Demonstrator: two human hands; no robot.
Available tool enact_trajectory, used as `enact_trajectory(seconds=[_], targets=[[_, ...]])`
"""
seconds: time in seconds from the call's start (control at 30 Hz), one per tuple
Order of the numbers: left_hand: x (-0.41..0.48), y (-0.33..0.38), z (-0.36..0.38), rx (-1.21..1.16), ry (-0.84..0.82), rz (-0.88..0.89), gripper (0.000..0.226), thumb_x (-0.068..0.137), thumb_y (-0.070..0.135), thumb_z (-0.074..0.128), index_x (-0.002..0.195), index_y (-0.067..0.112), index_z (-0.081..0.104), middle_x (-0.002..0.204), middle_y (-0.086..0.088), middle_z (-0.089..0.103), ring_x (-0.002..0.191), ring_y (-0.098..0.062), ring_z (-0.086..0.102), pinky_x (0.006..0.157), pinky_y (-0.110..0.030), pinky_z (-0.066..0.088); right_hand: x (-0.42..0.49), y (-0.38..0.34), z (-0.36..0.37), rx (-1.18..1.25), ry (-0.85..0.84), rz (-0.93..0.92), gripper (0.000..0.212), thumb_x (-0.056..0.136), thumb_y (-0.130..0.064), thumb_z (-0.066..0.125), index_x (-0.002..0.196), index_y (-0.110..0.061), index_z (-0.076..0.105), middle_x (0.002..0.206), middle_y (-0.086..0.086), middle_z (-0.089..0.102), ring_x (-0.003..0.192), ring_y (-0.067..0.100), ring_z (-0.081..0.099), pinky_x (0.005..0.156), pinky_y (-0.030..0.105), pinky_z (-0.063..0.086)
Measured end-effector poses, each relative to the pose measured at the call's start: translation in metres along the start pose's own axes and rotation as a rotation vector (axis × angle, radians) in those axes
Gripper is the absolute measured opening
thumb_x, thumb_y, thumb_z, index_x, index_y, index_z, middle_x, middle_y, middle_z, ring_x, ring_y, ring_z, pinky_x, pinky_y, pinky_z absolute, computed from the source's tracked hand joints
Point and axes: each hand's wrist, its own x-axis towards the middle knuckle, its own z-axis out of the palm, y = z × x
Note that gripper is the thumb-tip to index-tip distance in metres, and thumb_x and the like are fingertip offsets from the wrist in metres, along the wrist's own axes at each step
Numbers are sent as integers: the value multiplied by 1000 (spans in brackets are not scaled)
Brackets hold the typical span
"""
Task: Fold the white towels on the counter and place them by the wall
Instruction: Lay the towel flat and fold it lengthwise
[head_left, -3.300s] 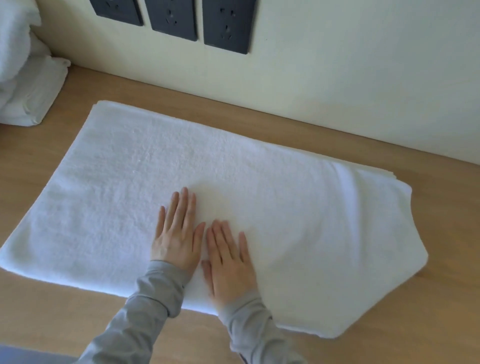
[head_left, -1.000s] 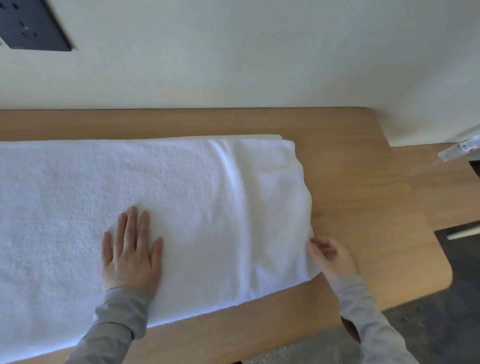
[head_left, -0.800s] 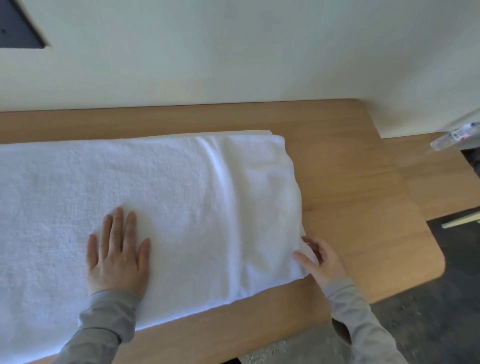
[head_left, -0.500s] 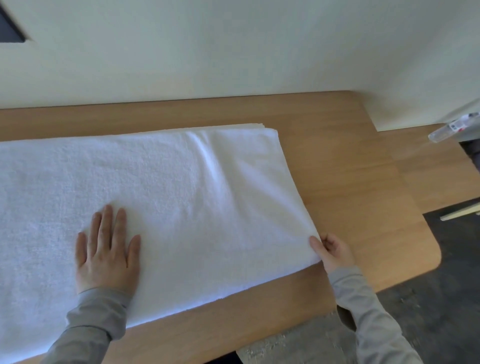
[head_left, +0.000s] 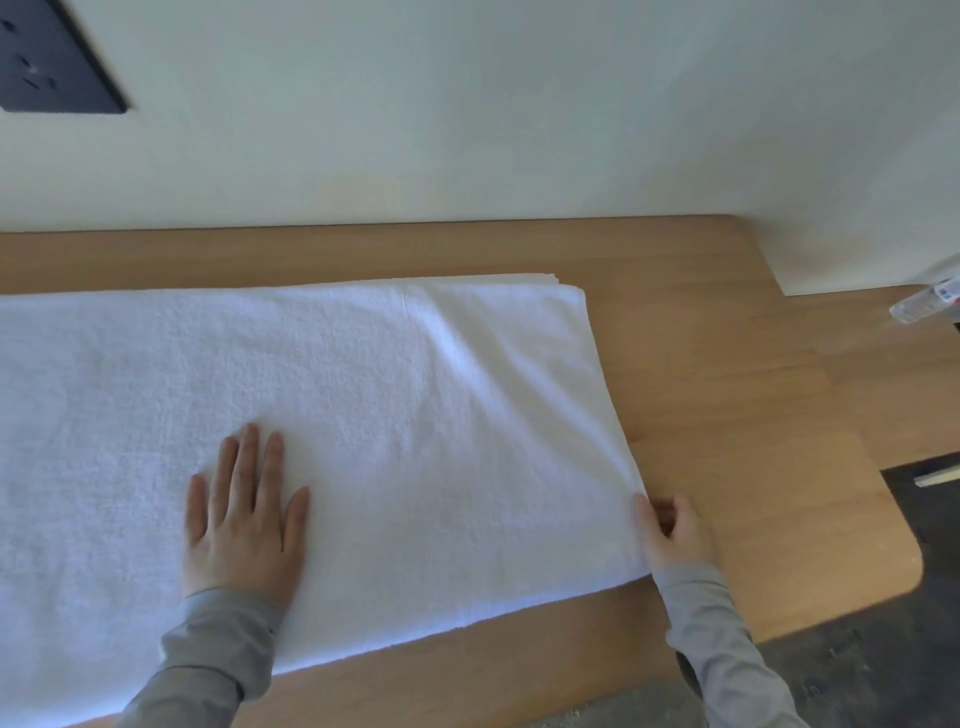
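A large white towel (head_left: 395, 415), folded lengthwise in several layers, lies flat across the wooden counter (head_left: 727, 415) and runs out of view on the left. My left hand (head_left: 241, 512) presses flat on it near the front edge, fingers straight. My right hand (head_left: 672, 530) pinches the towel's near right corner, thumb on top and fingers curled beneath the edge. A soft crease runs diagonally across the towel's right part.
The cream wall (head_left: 467, 130) rises behind the counter, with a dark socket plate (head_left: 47, 62) at upper left. Bare wood lies to the right of the towel up to the rounded counter corner. A small plastic bottle (head_left: 924, 301) lies at the far right. Dark floor shows below.
Earlier both hands lay flat side by side on the towel. My right hand then slid to the right corner and took hold of it; the right edge now lies straighter. The left hand stayed pressing.
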Motion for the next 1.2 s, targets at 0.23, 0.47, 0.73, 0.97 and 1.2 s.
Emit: enact_trajectory(seconds=[0.23, 0.47, 0.73, 0.97, 1.2], targets=[[26, 16, -17, -101, 22, 89, 79, 92, 57, 8, 138, 4, 44, 146, -17, 38, 136, -36, 33, 110, -52, 24, 69, -104, -1, -132, -32, -527, 33, 89, -11, 56, 122, -6, 55, 116, 11, 59, 111, 28, 50, 99, 40, 39], [122, 38, -26, -239, 131, 163, 44, 91, 13, 57, 130, -5, 49, 132, -24, 52, 122, -41, 47, 101, -53, 37, 139, -195, 32, -633, -167, -674, 39, 95, -20, 48, 133, -17, 46, 134, 8, 48, 125, 29, 40, 104, 38, 31], [207, 20, -33, -279, 21, 59, 36, 90, 26, 59, 120, 6, 61, 116, -15, 56, 113, -34, 45, 98, -46, 32, 166, -211, 30, -537, -266, -847, 9, 88, -6, 51, 97, -5, 53, 86, 6, 53, 79, 23, 44, 63, 27, 22], [223, 15, -21, -233, 32, 67, 13, 89, 29, 58, 90, 16, 61, 95, 2, 49, 104, -27, 42, 91, -39, 24, 176, -221, 28, -621, -325, -816, 4, 95, -13, 39, 98, -14, 43, 80, 7, 50, 72, 24, 42, 62, 33, 31], [235, 4, -23, -174, 51, 180, 13, 93, 21, 52, 88, 9, 55, 83, -8, 55, 88, -31, 51, 80, -37, 25, 189, -234, 36, -649, -313, -761, 13, 97, -18, 40, 107, -10, 45, 86, 2, 47, 74, 19, 42, 57, 29, 28]])
